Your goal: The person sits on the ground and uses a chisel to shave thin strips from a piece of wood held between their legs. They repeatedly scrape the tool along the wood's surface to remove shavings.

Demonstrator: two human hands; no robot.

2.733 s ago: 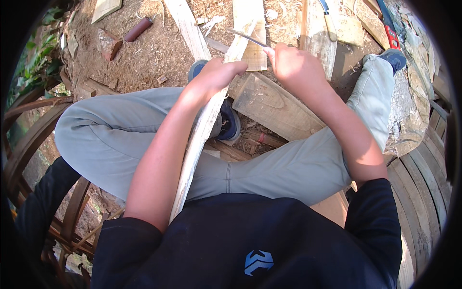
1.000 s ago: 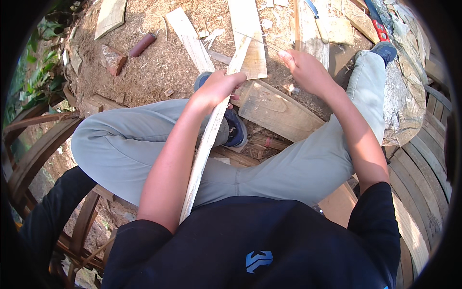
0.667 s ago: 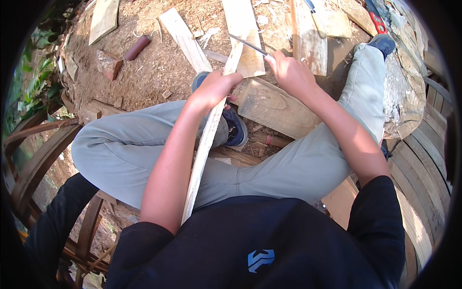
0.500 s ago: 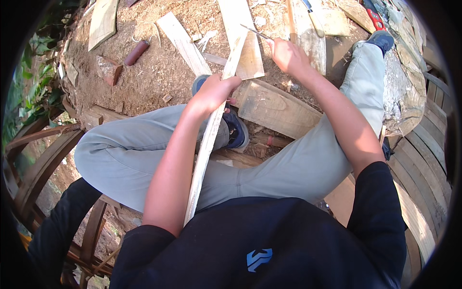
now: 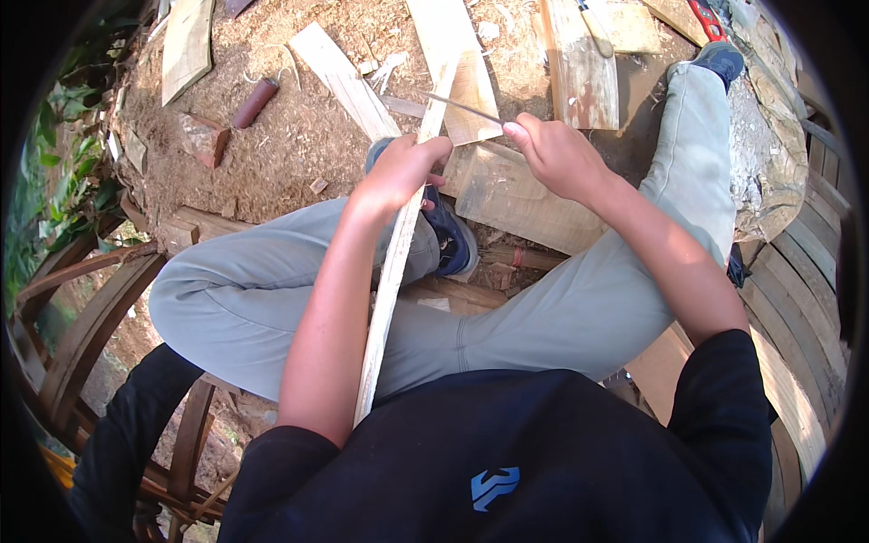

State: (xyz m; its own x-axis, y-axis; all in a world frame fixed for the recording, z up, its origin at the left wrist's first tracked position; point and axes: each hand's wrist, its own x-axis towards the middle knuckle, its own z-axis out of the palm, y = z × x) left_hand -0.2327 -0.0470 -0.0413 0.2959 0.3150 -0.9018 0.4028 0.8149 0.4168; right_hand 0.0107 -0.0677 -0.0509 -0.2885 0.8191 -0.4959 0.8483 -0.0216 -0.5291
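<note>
A long, pale wooden strip (image 5: 386, 285) runs from my chest out past my left foot. My left hand (image 5: 398, 175) is closed around its far half. In my right hand (image 5: 563, 161) is a knife (image 5: 472, 110), its handle mostly hidden inside the fist. The narrow blade points left and crosses the strip just beyond my left hand; whether its edge bites into the wood is too small to tell. Under the far end of the strip lies a wide light plank (image 5: 471, 77).
Shavings cover the ground. Around it lie a narrow board (image 5: 344, 81), a weathered plank (image 5: 584, 90), a wooden-handled tool (image 5: 595, 29), a red-handled tool (image 5: 708, 20), a reddish-brown cylinder (image 5: 255, 102) and a brick chunk (image 5: 204, 138). Curved wooden slats (image 5: 797, 271) stand at right.
My right hand has come nearer to me, drawing the knife down along the strip toward my left hand. The left hand keeps its hold on the strip.
</note>
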